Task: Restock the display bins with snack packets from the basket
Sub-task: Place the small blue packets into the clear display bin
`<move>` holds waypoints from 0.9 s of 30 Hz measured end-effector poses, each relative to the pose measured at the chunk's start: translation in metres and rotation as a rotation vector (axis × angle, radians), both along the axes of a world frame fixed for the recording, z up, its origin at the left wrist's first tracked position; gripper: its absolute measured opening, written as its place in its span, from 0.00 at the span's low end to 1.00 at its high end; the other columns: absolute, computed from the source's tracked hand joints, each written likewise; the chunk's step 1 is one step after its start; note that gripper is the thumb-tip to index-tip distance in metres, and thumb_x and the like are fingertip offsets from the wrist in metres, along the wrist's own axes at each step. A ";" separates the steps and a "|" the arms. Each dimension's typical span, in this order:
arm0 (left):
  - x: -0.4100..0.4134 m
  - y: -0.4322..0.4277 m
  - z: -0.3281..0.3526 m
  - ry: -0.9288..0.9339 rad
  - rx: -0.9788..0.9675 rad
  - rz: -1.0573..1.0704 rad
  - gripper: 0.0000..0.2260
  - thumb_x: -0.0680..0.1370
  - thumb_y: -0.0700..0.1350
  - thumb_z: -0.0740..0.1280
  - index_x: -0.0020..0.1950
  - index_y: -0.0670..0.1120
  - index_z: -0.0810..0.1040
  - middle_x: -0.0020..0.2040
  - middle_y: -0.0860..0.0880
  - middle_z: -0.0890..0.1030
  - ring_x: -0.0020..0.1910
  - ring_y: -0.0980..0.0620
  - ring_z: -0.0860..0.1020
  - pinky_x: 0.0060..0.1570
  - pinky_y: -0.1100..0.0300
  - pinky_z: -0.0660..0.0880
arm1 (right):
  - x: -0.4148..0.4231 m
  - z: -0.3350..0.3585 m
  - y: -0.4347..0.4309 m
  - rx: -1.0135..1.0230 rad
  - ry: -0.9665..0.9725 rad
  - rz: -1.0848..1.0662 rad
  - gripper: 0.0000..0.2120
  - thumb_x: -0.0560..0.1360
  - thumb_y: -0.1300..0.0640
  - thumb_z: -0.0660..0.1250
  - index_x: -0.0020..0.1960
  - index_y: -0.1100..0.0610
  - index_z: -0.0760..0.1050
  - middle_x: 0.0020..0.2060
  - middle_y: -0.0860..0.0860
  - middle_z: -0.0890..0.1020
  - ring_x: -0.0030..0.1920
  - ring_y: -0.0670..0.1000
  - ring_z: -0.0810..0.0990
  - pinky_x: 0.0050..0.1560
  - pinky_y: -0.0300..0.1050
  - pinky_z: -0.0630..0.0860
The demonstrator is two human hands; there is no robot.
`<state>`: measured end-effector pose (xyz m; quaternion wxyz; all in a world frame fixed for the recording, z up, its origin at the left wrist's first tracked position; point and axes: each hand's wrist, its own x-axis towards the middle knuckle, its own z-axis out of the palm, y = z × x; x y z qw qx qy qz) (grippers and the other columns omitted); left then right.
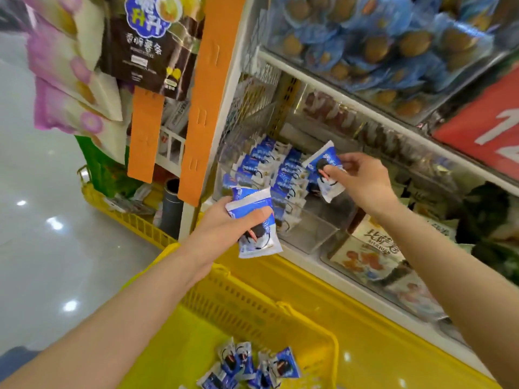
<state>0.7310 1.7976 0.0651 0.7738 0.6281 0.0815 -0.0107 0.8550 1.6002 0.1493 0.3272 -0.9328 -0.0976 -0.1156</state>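
My left hand (224,228) grips a small stack of blue-and-white cookie packets (259,240) just in front of the clear display bin (311,234). My right hand (362,181) pinches a single blue-and-white packet (323,164) over the bin, beside the upright rows of the same packets (266,167) that fill its left side. Below, the yellow basket (280,313) holds several more of these packets (250,366) at its bottom.
A neighbouring clear bin holds beige snack packs (370,248) to the right. The shelf above carries blue round-wrapped snacks (373,43) and a red price sign (483,122). Orange hanging strips (196,108) with snack bags hang at left. A second yellow basket (126,211) stands on the glossy floor.
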 end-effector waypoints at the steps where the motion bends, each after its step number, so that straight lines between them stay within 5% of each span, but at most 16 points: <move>1: 0.005 0.001 0.000 -0.020 -0.004 0.011 0.15 0.72 0.50 0.70 0.57 0.47 0.77 0.48 0.51 0.83 0.46 0.57 0.81 0.44 0.64 0.76 | 0.014 0.001 0.001 -0.073 0.005 -0.033 0.19 0.71 0.50 0.72 0.59 0.57 0.76 0.48 0.52 0.80 0.48 0.49 0.77 0.48 0.38 0.70; 5: 0.024 0.005 0.005 -0.114 -0.052 0.039 0.08 0.74 0.49 0.68 0.51 0.50 0.79 0.39 0.57 0.83 0.37 0.63 0.80 0.34 0.71 0.73 | 0.054 -0.007 0.004 -0.402 0.053 -0.088 0.21 0.73 0.53 0.71 0.62 0.62 0.74 0.56 0.59 0.79 0.56 0.58 0.78 0.50 0.43 0.70; 10: 0.044 0.016 0.011 -0.166 -0.026 0.069 0.16 0.73 0.51 0.69 0.59 0.49 0.77 0.48 0.54 0.83 0.45 0.61 0.81 0.39 0.70 0.75 | 0.083 -0.018 0.009 -0.741 0.171 -0.122 0.18 0.74 0.53 0.69 0.60 0.62 0.73 0.56 0.61 0.78 0.55 0.60 0.76 0.52 0.50 0.72; 16: 0.057 0.029 0.013 -0.146 -0.077 0.111 0.15 0.72 0.52 0.70 0.55 0.49 0.75 0.43 0.54 0.82 0.36 0.63 0.79 0.34 0.70 0.74 | 0.099 -0.033 0.019 -0.777 0.248 -0.097 0.20 0.71 0.57 0.72 0.60 0.60 0.73 0.59 0.59 0.75 0.59 0.57 0.74 0.54 0.46 0.69; 20: 0.060 0.032 0.012 -0.133 -0.098 0.122 0.16 0.71 0.53 0.70 0.55 0.50 0.74 0.44 0.53 0.82 0.38 0.63 0.80 0.32 0.71 0.74 | 0.104 -0.044 0.019 -0.806 0.269 -0.109 0.19 0.71 0.56 0.72 0.60 0.56 0.73 0.60 0.55 0.75 0.60 0.55 0.74 0.63 0.51 0.70; 27: 0.063 0.037 0.011 -0.136 -0.092 0.126 0.21 0.71 0.54 0.70 0.60 0.48 0.72 0.49 0.50 0.81 0.45 0.58 0.80 0.34 0.69 0.73 | 0.113 -0.046 0.013 -0.747 0.259 -0.061 0.14 0.72 0.59 0.71 0.57 0.57 0.75 0.57 0.55 0.77 0.55 0.53 0.75 0.56 0.45 0.70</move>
